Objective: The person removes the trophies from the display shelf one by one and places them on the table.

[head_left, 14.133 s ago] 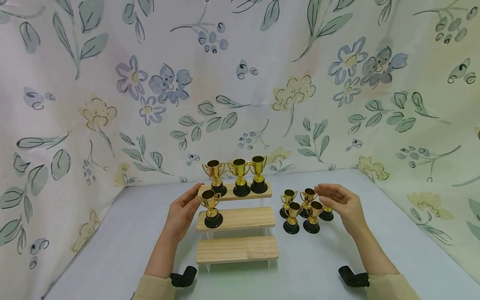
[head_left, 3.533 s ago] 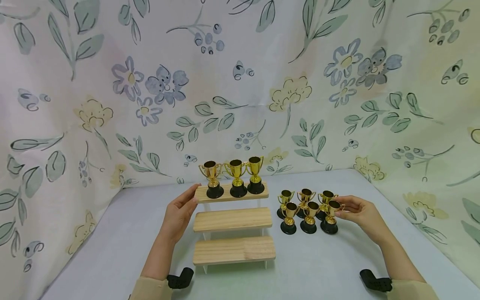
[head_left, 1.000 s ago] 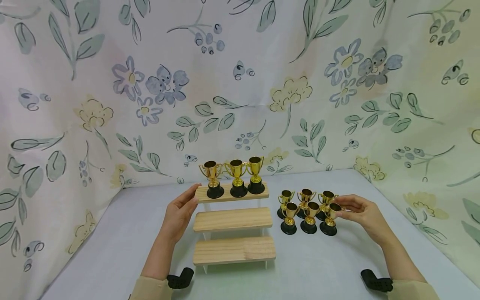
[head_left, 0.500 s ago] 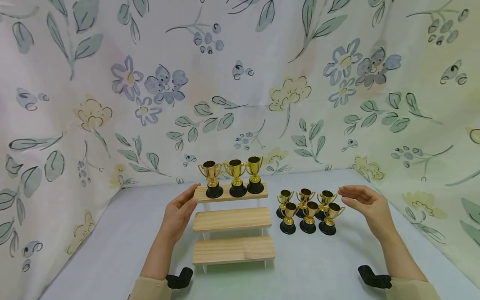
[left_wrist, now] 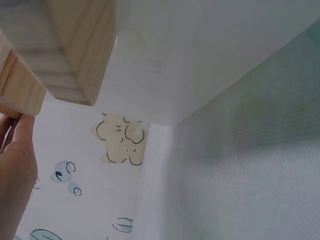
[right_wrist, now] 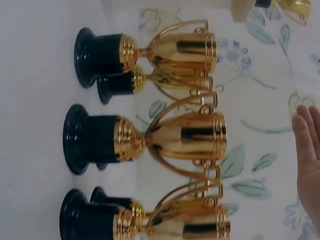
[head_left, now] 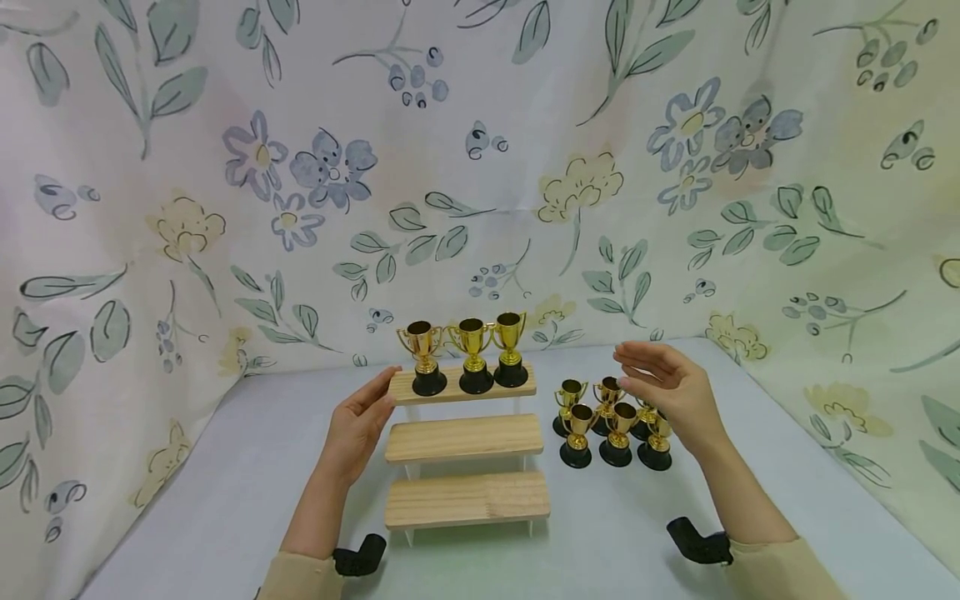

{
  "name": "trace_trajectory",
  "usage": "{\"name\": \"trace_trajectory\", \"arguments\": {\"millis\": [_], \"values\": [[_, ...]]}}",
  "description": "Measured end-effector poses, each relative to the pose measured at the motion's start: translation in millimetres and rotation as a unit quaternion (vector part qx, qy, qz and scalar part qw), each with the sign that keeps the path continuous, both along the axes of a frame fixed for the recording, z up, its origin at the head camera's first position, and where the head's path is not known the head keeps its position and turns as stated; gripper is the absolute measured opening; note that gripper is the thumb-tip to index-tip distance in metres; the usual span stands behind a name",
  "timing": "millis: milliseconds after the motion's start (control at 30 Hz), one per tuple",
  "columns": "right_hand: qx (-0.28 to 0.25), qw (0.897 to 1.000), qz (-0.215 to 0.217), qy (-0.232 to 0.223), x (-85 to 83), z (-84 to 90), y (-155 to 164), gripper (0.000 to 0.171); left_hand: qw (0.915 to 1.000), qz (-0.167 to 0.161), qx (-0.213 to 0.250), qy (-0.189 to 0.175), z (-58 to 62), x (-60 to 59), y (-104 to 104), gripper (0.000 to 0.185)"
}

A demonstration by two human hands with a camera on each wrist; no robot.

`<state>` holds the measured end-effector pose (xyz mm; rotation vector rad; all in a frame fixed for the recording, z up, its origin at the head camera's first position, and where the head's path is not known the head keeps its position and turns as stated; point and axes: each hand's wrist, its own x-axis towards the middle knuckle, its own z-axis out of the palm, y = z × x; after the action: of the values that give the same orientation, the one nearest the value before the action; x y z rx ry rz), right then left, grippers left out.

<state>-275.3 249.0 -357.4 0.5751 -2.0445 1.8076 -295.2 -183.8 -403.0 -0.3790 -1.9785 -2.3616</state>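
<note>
A three-step wooden riser stands on the table, with three small gold trophies on black bases lined up on its top step. My left hand rests open against the left end of the top step. Several more gold trophies stand in two rows on the table to the riser's right. My right hand hovers open just above that group and holds nothing; it hides part of the rightmost trophies. The right wrist view shows the trophies close up, with my fingertips apart from them.
The grey-white table top is walled on three sides by a floral cloth backdrop. The riser's middle and bottom steps bear nothing. Black wrist-camera mounts show at both sleeves.
My right hand let go of the front right trophy, lifted, and has moved left to hover over the trophy group. The left hand and riser have not moved.
</note>
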Motion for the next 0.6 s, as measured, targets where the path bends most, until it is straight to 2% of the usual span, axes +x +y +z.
{"name": "trace_trajectory", "arguments": {"millis": [300, 600], "values": [[0.008, 0.999, 0.036, -0.028, -24.0, 5.8, -42.6, 0.054, 1.0000, 0.006, 0.000, -0.004, 1.4, 1.0, 0.7, 0.059], [-0.042, 0.994, 0.087, -0.055, -42.0, 11.3, -78.2, 0.060, 0.9999, 0.006, -0.009, 0.000, 0.9, 0.7, 0.4, 0.060]]}}
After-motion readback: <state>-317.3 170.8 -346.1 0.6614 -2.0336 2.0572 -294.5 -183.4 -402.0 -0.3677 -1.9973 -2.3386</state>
